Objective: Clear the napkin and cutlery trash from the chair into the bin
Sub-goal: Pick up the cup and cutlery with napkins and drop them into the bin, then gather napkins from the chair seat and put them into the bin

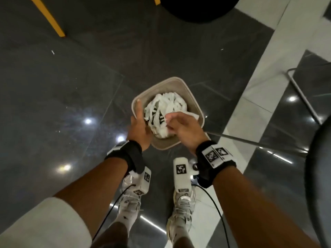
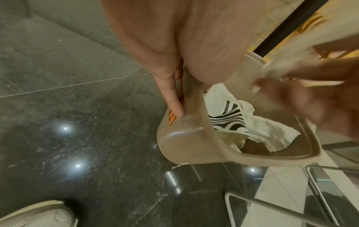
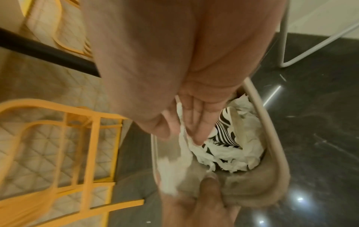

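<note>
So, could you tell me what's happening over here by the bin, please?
A person stands over a beige bin on the dark floor. The left hand holds the bin's rim, thumb inside and fingers outside. The right hand holds a white napkin just above the opening. Crumpled white and striped paper already lies inside.

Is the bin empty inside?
No, the bin already holds crumpled white napkins and some black-and-white striped paper, seen from the head view.
</note>
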{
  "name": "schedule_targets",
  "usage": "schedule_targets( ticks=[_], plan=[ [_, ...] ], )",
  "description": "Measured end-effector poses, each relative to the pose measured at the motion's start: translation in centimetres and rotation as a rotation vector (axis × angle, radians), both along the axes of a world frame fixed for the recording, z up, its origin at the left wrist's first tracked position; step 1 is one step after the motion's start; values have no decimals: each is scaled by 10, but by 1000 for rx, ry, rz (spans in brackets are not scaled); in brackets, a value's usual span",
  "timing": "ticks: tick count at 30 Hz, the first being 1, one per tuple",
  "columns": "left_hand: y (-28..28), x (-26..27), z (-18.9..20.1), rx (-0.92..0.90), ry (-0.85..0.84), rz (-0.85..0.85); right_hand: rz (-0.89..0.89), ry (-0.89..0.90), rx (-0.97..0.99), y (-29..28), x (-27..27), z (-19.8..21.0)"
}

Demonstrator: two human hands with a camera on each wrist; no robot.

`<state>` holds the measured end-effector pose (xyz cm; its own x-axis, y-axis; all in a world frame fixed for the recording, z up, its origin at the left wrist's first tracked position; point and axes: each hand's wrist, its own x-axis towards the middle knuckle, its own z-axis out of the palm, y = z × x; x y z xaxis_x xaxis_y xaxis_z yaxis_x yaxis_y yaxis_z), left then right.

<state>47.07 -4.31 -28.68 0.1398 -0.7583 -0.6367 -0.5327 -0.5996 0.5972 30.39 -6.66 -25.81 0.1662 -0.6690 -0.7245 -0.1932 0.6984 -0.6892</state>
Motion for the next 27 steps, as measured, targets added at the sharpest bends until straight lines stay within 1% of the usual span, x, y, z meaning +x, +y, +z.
schedule_targets(
  ticks=[1, 2, 4, 6, 10, 12, 14, 16, 17, 18, 19, 20, 23, 25, 27],
  plan=[
    [1, 0, -3, 10, 37, -22, 34, 8, 28, -4, 3, -7],
    [2, 0, -2, 30, 54, -60, 104, 49, 40, -6, 2, -13],
    [2, 3, 1, 42, 43, -130, 216, 173, 55, -5, -3, -13],
    [-8, 4, 21, 17, -14, -140, 156, 169, 81, 0, -15, 2],
    [-50, -5, 106, 36, -189, -164, -7, 186, 62, 9, -43, 72],
    [-76, -16, 149, 40, -204, -224, -127, 147, 69, 8, -60, 113],
    [-102, -34, 188, 19, -183, -331, -226, 118, 54, 1, -77, 157],
    [-122, -62, 225, -13, -151, -473, -298, 117, 22, -3, -100, 195],
    [-128, -81, 242, -48, -142, -535, -351, 87, 6, -2, -113, 214],
    [-133, -100, 256, -78, -127, -581, -382, 85, -17, -2, -128, 232],
    [-135, -115, 267, -105, -116, -609, -400, 85, -29, 0, -138, 241],
    [-138, -145, 278, -136, -86, -642, -445, 116, -29, 5, -162, 255],
    [-132, -222, 292, -177, -7, -737, -502, 283, -72, 33, -229, 268],
    [-125, -274, 290, -243, 16, -814, -467, 461, -70, 57, -278, 268],
    [-113, -326, 283, -298, -2, -945, -474, 606, -67, 85, -322, 263]
  ],
)
